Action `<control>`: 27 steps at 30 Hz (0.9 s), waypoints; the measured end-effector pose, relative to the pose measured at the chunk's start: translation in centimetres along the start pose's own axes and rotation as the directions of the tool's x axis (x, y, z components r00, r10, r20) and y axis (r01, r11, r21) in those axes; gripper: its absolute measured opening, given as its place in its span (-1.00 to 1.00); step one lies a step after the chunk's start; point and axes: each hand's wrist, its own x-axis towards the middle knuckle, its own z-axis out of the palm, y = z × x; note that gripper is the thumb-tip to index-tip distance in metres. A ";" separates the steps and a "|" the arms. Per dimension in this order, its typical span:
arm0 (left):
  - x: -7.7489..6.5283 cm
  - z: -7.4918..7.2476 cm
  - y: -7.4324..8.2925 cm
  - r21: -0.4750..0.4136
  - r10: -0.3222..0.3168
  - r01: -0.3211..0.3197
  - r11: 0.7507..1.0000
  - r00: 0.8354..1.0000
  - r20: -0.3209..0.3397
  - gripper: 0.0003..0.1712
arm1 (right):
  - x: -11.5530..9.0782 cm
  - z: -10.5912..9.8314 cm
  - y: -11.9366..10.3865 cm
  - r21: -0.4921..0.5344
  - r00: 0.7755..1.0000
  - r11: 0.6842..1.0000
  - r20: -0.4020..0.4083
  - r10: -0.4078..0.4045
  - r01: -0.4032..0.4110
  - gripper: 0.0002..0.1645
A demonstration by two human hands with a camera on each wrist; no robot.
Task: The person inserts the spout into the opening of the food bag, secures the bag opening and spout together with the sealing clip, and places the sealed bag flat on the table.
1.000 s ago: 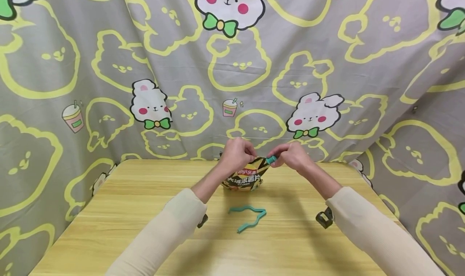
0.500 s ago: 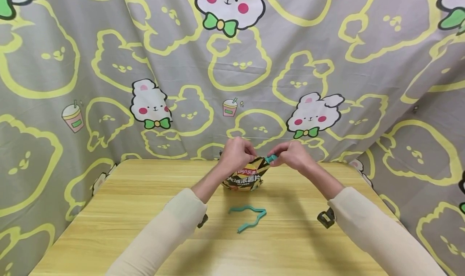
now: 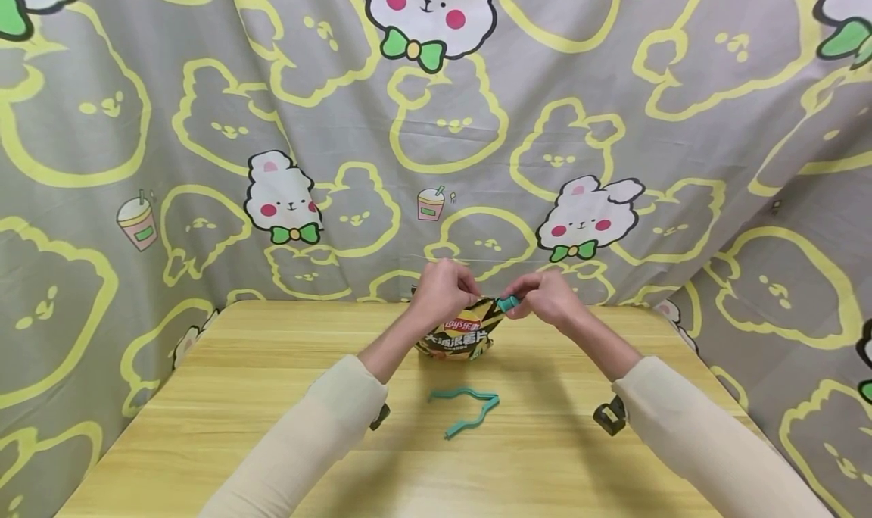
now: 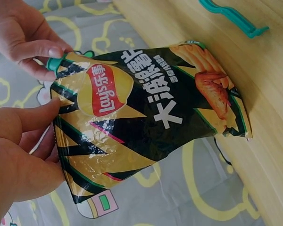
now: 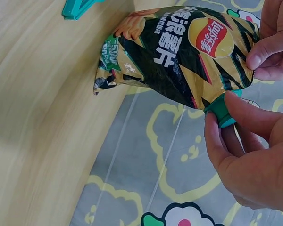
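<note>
A black-and-gold Lay's chip bag (image 3: pixel 458 342) stands upright at the back of the table. My left hand (image 3: pixel 443 287) pinches its top edge, thumb on the printed front in the left wrist view. At the other top corner, my right hand (image 3: pixel 548 297) grips a small teal bag clip (image 5: pixel 220 111) between thumb and fingers, with the clip against the bag's edge. Fingers cover part of this clip, so how far it spans the edge cannot be told. In front of the bag lies a second, wavy teal bag clip (image 3: pixel 492 398), spread in a V.
The wooden table (image 3: pixel 272 366) reaches back to a grey curtain (image 3: pixel 381 124) with yellow outlines and rabbits. Black straps with buckles (image 3: pixel 610 415) sit at the wrists.
Both hands stay nearly still at the bag's top. The right hand and its teal clip shift very slightly. The clip on the table has not moved.
</note>
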 end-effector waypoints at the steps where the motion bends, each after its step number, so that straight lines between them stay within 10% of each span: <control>1: 0.0 0.0 0.0 0.000 -0.001 0.001 1.000 1.000 0.000 -0.88 | 0.0 0.0 0.0 0.002 1.000 1.000 0.000 0.002 -0.002 -0.71; 27: -0.1 -0.2 0.2 -0.012 0.017 -0.017 1.000 1.000 -0.015 -0.91 | -0.2 0.2 -0.4 -0.065 0.999 0.998 -0.027 -0.026 0.024 -0.73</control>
